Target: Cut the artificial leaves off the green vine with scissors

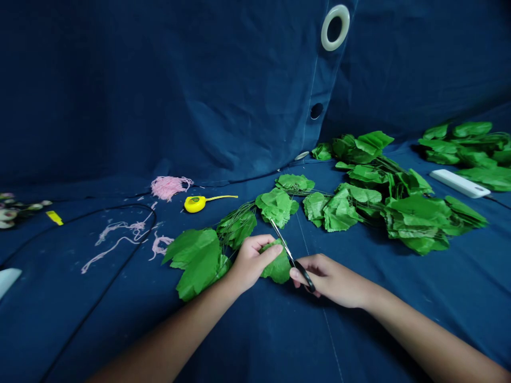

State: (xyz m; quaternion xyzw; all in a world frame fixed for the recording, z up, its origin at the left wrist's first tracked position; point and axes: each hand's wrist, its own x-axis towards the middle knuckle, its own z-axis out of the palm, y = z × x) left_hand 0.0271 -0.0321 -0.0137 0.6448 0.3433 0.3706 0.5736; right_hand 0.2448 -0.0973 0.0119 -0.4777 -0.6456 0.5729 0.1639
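A green fabric leaf (277,267) is pinched by the left hand (251,263), and a pair of scissors (293,256) is gripped by the right hand (331,279).

The leaf is held between the hands, closed in by the curled left fingers and thumb. The scissor handles are partly hidden by the closed right fingers, and the blades point toward 11 o'clock, just beside the leaf; contact cannot be made out. A leafy artificial garland (359,194) is spread from 9 to 2 o'clock on a dark blue cloth (120,330), which rises behind as a backdrop with a white-ringed grommet (335,27) at 12 o'clock. Pink yarn (170,187) and a yellow tape measure (195,204) lie at 10 o'clock. Artificial flowers (8,210) are cut off at 9 o'clock.
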